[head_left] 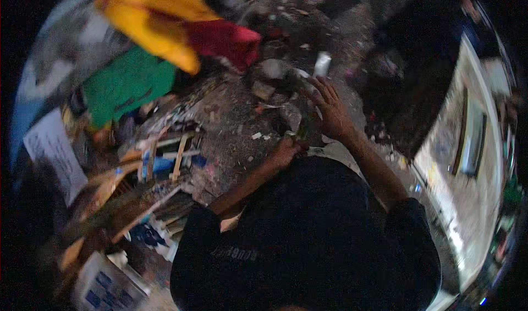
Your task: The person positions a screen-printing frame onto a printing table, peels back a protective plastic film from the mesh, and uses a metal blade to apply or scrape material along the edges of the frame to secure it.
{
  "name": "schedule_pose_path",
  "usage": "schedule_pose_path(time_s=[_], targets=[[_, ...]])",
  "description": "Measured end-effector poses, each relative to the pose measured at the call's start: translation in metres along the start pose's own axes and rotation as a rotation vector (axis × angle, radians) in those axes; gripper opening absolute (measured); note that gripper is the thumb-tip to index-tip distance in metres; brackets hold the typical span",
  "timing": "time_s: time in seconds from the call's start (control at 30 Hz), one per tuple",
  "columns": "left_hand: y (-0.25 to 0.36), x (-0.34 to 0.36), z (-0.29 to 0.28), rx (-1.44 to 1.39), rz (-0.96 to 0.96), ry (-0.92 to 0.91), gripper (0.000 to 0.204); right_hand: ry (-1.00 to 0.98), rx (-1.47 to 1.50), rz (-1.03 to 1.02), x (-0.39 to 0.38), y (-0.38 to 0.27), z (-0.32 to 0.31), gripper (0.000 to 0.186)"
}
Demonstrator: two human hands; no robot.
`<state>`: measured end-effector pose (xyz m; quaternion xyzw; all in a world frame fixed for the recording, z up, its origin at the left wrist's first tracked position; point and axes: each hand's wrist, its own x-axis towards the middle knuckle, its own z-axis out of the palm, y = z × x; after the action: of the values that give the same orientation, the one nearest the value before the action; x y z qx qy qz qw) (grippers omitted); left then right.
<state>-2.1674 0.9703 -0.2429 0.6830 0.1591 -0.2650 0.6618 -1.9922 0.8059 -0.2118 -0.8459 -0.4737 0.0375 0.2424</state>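
Note:
Close in front of my body, my left hand (287, 150) is closed, with a small dark greenish piece (300, 130) at its fingers, too blurred to name. Farther out to the right, my right hand (333, 113) has its fingers stretched and apart, with nothing seen in it. Just past its fingertips is a small bright white object (323, 63), smeared by motion; whether it lies on the ground or is in the air I cannot tell. A pale round thing (272, 69) and a brownish block-like piece (263, 89) lie on the littered ground left of that hand.
Yellow and red cloth (159, 14) spreads across the upper left, beside a green sheet (129, 85). Wooden strips (180, 157) and mixed scrap crowd the left. A white sheet (55, 154) lies at the far left. A large pale panel (473, 162) stands along the right.

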Motion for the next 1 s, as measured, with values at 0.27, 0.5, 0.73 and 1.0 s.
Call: schedule_pose_path(time_s=[0.27, 0.5, 0.73, 1.0], targets=[[0.165, 0.034, 0.075, 0.148, 0.212, -0.320, 0.035, -0.090, 0.252, 0.520, -0.188, 0.083, -0.177, 0.021], [0.276, 0.089, 0.206, 0.337, 0.482, -0.340, 0.039, 0.566, 0.411, 0.844, -0.356, 0.066, -0.224, 0.023], [0.338, 0.141, 0.320, 0.286, 0.540, -0.592, 0.045, 0.903, 0.286, 1.031, -0.423, 0.062, -0.250, 0.018], [0.382, 0.228, 0.427, 0.158, 0.737, -0.803, 0.037, 1.065, 0.062, 1.057, -0.453, 0.099, -0.288, 0.017]])
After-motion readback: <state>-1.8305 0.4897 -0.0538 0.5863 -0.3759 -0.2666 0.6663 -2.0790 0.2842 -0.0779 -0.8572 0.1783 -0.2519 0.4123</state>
